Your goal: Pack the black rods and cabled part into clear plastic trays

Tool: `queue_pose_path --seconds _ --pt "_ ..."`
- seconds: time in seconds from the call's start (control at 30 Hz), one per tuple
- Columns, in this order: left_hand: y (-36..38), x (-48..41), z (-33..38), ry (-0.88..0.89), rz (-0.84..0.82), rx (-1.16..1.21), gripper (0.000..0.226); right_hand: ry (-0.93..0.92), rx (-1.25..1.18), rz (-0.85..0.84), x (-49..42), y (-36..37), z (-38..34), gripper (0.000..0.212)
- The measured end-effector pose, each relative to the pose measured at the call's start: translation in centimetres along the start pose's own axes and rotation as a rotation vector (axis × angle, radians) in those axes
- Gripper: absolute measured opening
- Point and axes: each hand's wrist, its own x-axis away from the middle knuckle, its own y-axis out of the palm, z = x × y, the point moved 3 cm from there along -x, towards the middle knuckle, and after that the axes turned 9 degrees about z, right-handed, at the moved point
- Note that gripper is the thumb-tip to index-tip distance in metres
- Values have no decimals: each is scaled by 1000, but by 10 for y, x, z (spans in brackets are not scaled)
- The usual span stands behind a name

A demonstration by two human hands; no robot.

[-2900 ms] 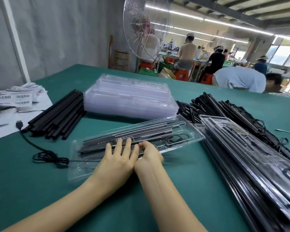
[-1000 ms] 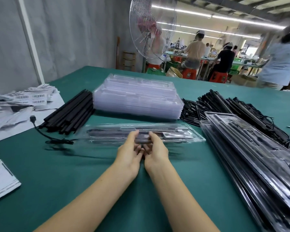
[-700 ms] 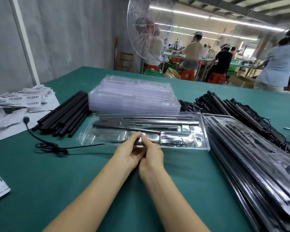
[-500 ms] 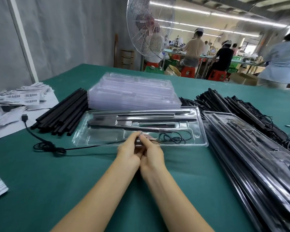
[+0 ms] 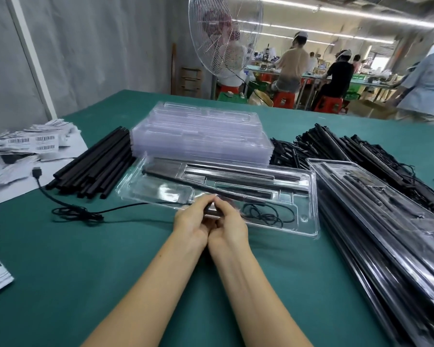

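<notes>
Clear tray (image 5: 156,194) tipped open, now flat; rods (image 5: 236,181), coiled cable (image 5: 268,214) seated; left hand (image 5: 193,219), right hand (image 5: 229,222) pinch near rim.

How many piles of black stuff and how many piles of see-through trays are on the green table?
Piles of loose black parts: 2, plain black rods and tangled black cabled parts
Stacks of clear plastic trays: 2, empty stack and filled stack
Single clear plastic tray lying open in front: 1
Total: 5

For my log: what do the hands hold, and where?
The left hand and right hand apparently both pinch the clear tray at the middle of its near edge.
</notes>
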Motion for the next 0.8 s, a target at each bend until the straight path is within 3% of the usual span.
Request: queue_pose_path --seconds 0.23,0.4,0.8 --pt "0 -5 3 58 -55 -81 16 -57 -62 -27 -1 -3 -1 20" --pt "2 -6 10 -12 -149 -149 20 -59 -82 -81 -5 -3 -2 18" --pt "-1 -12 12 45 -75 -185 19 -90 -44 -66 -4 -8 4 15"
